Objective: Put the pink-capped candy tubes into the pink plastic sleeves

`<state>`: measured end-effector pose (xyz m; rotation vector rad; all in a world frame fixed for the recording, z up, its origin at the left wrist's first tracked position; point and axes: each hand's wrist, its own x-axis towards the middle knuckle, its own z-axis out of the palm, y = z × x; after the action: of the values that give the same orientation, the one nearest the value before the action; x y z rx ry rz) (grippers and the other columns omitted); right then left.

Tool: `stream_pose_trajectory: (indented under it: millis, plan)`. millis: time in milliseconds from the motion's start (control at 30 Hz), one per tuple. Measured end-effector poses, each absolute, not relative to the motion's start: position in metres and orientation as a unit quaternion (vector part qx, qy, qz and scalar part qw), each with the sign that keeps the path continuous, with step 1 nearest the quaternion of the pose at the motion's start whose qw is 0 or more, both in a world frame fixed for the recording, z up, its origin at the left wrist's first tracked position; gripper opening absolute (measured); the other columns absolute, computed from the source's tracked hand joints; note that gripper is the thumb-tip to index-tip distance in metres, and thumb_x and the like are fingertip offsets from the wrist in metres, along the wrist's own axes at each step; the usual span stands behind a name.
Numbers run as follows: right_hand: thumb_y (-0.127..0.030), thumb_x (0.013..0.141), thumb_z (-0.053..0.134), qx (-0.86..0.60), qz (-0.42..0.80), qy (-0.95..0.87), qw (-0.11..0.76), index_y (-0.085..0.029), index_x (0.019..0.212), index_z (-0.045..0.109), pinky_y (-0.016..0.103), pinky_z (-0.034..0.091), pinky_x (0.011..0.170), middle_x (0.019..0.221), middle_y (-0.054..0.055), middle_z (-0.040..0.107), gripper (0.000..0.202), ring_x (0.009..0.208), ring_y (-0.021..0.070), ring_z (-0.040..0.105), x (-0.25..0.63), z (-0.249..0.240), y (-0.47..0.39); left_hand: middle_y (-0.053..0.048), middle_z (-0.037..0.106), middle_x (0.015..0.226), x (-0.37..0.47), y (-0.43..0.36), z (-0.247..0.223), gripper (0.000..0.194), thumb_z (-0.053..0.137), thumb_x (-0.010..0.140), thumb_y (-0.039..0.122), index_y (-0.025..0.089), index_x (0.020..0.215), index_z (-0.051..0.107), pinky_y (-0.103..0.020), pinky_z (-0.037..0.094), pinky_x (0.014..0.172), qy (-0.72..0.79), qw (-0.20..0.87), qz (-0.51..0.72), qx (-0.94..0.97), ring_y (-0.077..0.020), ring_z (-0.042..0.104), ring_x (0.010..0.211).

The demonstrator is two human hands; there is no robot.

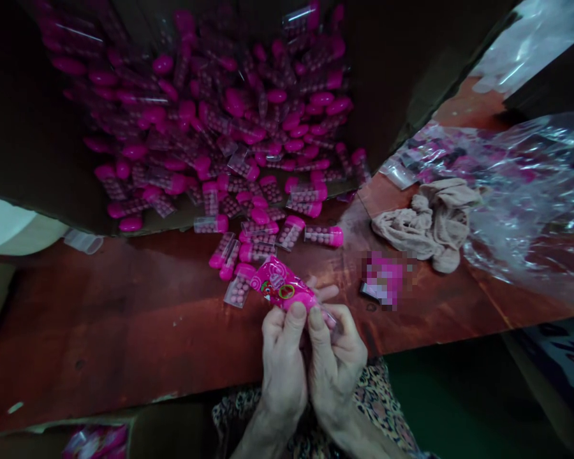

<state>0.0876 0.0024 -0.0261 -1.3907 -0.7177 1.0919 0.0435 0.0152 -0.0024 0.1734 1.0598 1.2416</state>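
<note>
Worn reddish desk point(124, 306) supports an open cardboard box point(397, 83) with pink-capped tubes point(323, 235) before it. On the box's near side, left grip point(287, 347) and right grip point(337, 350) pinch a printed pink packet point(283, 282), thumbs together; light, even pressure would probably spare its film.

Left hand point(286, 357), right hand point(335, 360) grip pink wrapper point(278, 281) — capped tubes point(323, 235) beyond

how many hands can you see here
2: the left hand and the right hand, side by side near the front edge of the table, both holding the pink packet.
</note>
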Motion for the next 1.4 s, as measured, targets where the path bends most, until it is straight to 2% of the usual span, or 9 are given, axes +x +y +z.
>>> stream_pose_trajectory:
  millis: [100,267,400,500,667,900,1100,1233,1400]
  plan:
    - [-0.036,0.079,0.060,-0.584,0.482,-0.296,0.582,-0.020,0.076,0.052,0.017,0.042,0.051,0.064,-0.004,0.051,0.019,0.056,0.0082,0.049,0.090,-0.021,0.006,-0.010,0.070,0.088,0.043,0.014,-0.003,0.024,0.060,0.076,0.035,0.015,0.087,0.068,-0.027,0.049,0.067,0.474,0.680,0.552,0.092,-0.0171,0.063,0.075]
    - [-0.044,0.080,0.056,-0.510,0.615,-0.240,0.551,-0.019,0.069,0.047,0.015,0.032,0.039,0.055,-0.007,0.043,0.028,0.042,0.0051,0.036,0.090,-0.017,0.019,-0.010,0.070,0.088,0.033,0.020,-0.003,0.029,0.054,0.080,0.036,0.016,0.095,0.068,-0.021,0.045,0.051,0.472,0.651,0.580,0.130,-0.0097,0.054,0.055]
    - [-0.044,0.080,0.056,-0.503,0.620,-0.233,0.555,-0.019,0.069,0.045,0.015,0.031,0.038,0.054,-0.007,0.040,0.029,0.042,0.0047,0.034,0.086,-0.020,0.018,-0.010,0.070,0.087,0.032,0.022,-0.004,0.025,0.057,0.079,0.034,0.016,0.093,0.068,-0.019,0.042,0.045,0.484,0.618,0.604,0.137,-0.0080,0.051,0.049]
    - [-0.040,0.081,0.056,-0.553,0.545,-0.267,0.570,-0.020,0.069,0.046,0.015,0.034,0.041,0.057,-0.007,0.043,0.026,0.045,0.0055,0.038,0.085,-0.021,0.012,-0.008,0.071,0.083,0.041,0.018,-0.004,0.024,0.056,0.080,0.033,0.017,0.094,0.068,-0.021,0.046,0.053,0.480,0.637,0.591,0.119,-0.0110,0.059,0.058]
    - [-0.031,0.082,0.057,-0.605,0.412,-0.358,0.579,-0.021,0.077,0.051,0.015,0.039,0.048,0.062,-0.006,0.049,0.013,0.053,0.0065,0.046,0.092,-0.020,0.006,-0.009,0.070,0.093,0.047,0.014,0.000,0.026,0.056,0.079,0.034,0.018,0.098,0.068,-0.028,0.049,0.074,0.467,0.662,0.572,0.124,-0.0181,0.063,0.083]
    - [-0.031,0.086,0.051,-0.553,0.535,-0.392,0.504,-0.021,0.079,0.049,0.015,0.039,0.049,0.065,-0.005,0.050,0.013,0.056,0.0073,0.049,0.091,-0.017,0.011,-0.013,0.067,0.103,0.029,0.023,0.001,0.029,0.053,0.081,0.035,0.016,0.097,0.067,-0.034,0.049,0.080,0.436,0.665,0.595,0.116,-0.0231,0.062,0.093]
    - [-0.029,0.085,0.052,-0.571,0.478,-0.456,0.486,-0.020,0.079,0.049,0.015,0.039,0.046,0.060,-0.005,0.051,0.011,0.050,0.0066,0.048,0.092,-0.010,0.011,-0.014,0.068,0.101,0.028,0.022,-0.001,0.026,0.053,0.082,0.031,0.014,0.094,0.068,-0.034,0.048,0.083,0.438,0.672,0.581,0.136,-0.0238,0.060,0.098]
    - [-0.030,0.088,0.048,-0.552,0.489,-0.479,0.476,-0.020,0.087,0.051,0.016,0.045,0.055,0.075,-0.002,0.058,0.011,0.061,0.0086,0.055,0.104,-0.003,0.016,-0.012,0.067,0.105,0.025,0.023,-0.004,0.024,0.057,0.079,0.028,0.016,0.095,0.068,-0.035,0.048,0.082,0.424,0.688,0.570,0.149,-0.0237,0.061,0.095]
    - [-0.032,0.090,0.042,-0.520,0.531,-0.557,0.371,-0.022,0.113,0.050,0.023,0.050,0.066,0.088,0.003,0.063,0.026,0.078,0.0142,0.061,0.120,0.008,0.018,-0.013,0.066,0.106,0.017,0.028,-0.002,0.029,0.050,0.083,0.033,0.015,0.098,0.067,-0.032,0.050,0.078,0.440,0.677,0.574,0.136,-0.0227,0.061,0.096]
